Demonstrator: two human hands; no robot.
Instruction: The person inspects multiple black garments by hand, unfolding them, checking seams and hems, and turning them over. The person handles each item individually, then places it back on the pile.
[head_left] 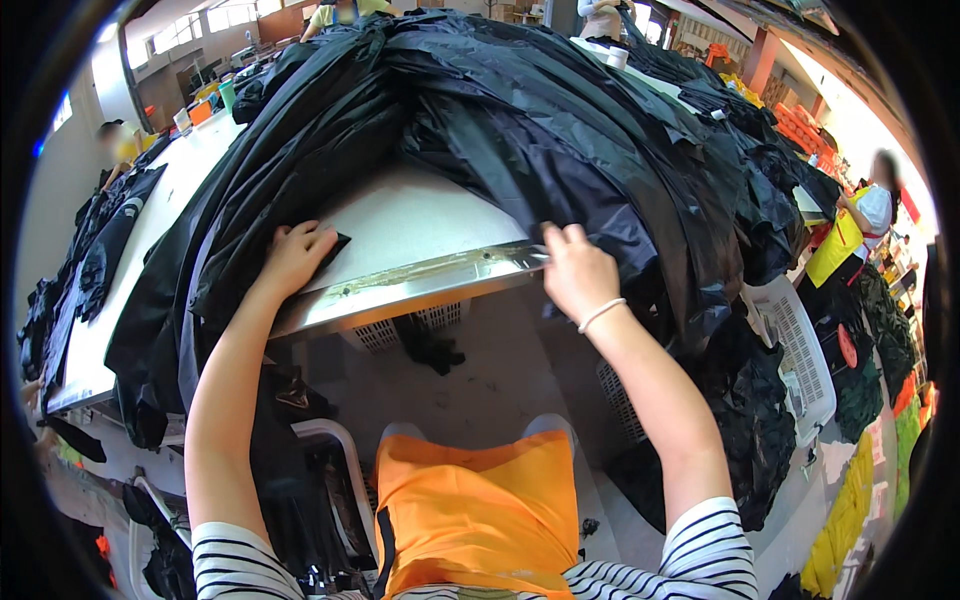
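Handling dark fabric (610,170) draped across the desk (410,215), the step apparently being its positioning: the left hand (298,257) is narrowly gripping it at left; the right hand (578,268) is pinching it at right, 2 near grips. The next move is probably calling for even tension. The pale desk is showing between them; a white basket (818,385) is standing right, a co-worker (876,208) far right.

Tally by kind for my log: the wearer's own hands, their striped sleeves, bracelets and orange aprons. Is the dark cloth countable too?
Hands: 2 (left hand, right hand)
Striped sleeves: 2 (left sleeve, right sleeve)
White bracelet: 1
Orange apron: 1
Total: 6
Dark cloth: left out, too overlapped to count.
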